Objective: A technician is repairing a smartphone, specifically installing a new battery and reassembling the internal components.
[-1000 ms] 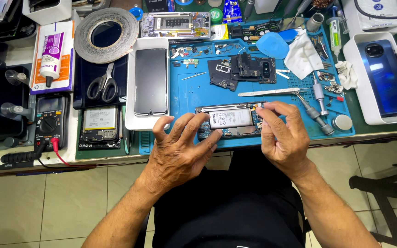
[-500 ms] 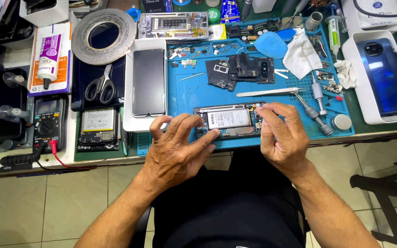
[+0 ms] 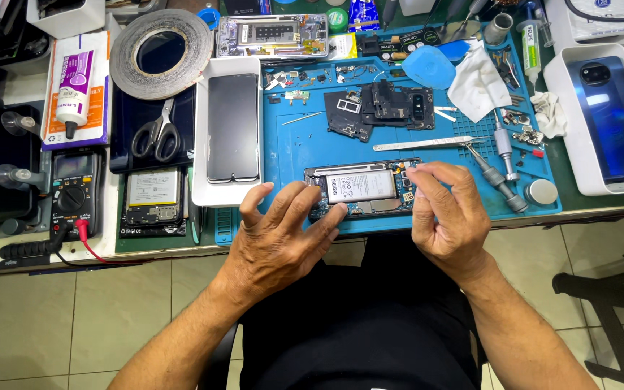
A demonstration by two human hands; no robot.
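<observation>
Head view, looking down on a repair bench. Blue work mat point(image 3: 297, 148) spans centre. White tray point(image 3: 200, 130) at 9 o'clock of it holds a dark screen panel point(image 3: 232, 127). Opened phone point(image 3: 364, 189), battery exposed, lies at the mat's 6 o'clock edge. Left hand point(image 3: 279, 242) at the phone's 8 o'clock, fingers spread and released, one fingertip touching its near edge. Right hand point(image 3: 445, 213) at its 3 o'clock, fingers curled loosely, pinched at the phone's corner. Tweezers point(image 3: 427, 144) lie at the phone's 12 o'clock.
</observation>
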